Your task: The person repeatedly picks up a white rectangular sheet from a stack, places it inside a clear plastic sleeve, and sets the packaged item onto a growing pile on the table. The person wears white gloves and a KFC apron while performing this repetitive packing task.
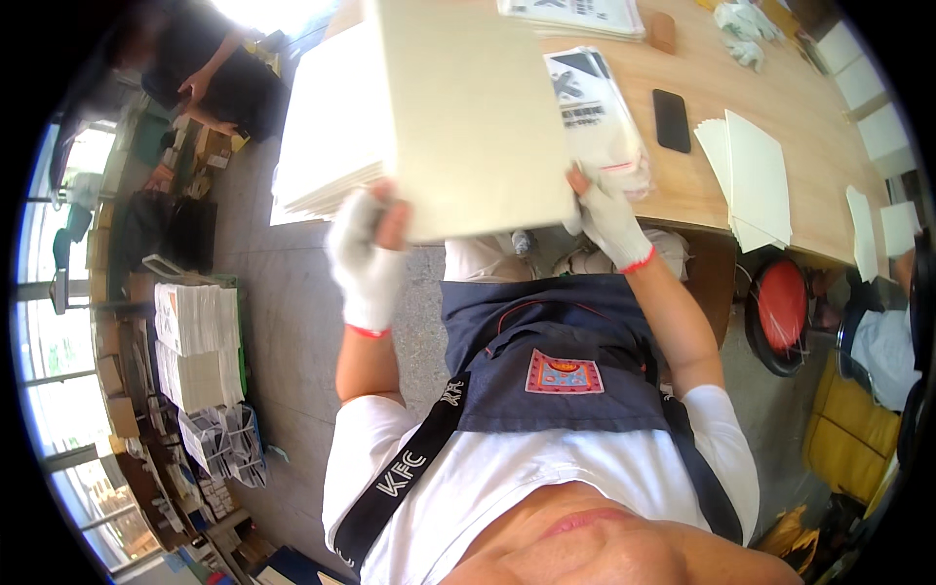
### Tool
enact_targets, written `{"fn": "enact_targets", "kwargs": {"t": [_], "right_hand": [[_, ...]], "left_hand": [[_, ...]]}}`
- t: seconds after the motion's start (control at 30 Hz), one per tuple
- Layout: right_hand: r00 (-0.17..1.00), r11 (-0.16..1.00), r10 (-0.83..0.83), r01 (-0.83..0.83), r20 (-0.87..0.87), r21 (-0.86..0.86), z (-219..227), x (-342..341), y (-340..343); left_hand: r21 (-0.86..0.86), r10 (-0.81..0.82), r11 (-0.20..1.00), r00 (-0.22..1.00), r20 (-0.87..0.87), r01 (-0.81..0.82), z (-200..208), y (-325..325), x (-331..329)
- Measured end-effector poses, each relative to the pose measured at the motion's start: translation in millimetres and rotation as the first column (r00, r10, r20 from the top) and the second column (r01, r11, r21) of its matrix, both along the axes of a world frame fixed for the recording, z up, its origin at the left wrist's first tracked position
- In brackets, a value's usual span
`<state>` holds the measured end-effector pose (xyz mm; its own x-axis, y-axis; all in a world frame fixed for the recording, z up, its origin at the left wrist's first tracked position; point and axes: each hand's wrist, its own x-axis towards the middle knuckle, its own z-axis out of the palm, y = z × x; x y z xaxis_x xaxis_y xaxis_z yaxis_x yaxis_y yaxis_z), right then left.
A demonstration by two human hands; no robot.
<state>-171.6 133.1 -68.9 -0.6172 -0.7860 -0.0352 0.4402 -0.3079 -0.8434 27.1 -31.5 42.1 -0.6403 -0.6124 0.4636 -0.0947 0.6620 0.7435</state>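
Observation:
A large cream sheet of paper or card is held up over the near edge of the table; whether it is one sheet or several cannot be told. My left hand, in a white fingerless glove with a red cuff, grips its lower left corner and is slightly blurred. At the lower right edge, my right hand in a matching glove closes on the same sheet. Left of it and partly behind lies a stack of white sheets. Clear-wrapped printed packs lie to the right, partly covered by the sheet.
On the wooden table are a black phone, fanned white sheets, a brown block and white gloves. A red round stool stands at right. Paper stacks stand at left; another person is at far left.

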Motion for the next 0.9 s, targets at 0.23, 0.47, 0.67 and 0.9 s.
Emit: {"fn": "enact_targets", "kwargs": {"t": [0.23,0.47,0.67,0.9], "right_hand": [[0.894,0.968,0.205,-0.126,-0.399,0.217,104.1,6.7,-118.9],[0.946,0.974,0.213,-0.184,-0.247,0.135,89.5,-2.6,-84.0],[0.905,0.896,-0.361,0.403,-0.225,0.185,-31.0,-54.6,50.9],[0.629,0.712,-0.7,0.58,0.339,0.395,-104.2,-134.4,243.1]], "left_hand": [[-0.266,0.329,0.907,0.944,-0.033,-0.326,22.4,-131.6,35.5],[0.568,0.309,0.823,0.861,-0.404,-0.029,-46.3,-136.1,41.0],[0.792,0.631,0.538,0.761,-0.151,-0.289,-220.9,-110.9,83.4],[0.826,0.136,0.562,0.981,-0.141,0.041,-280.7,12.6,25.3]]}}
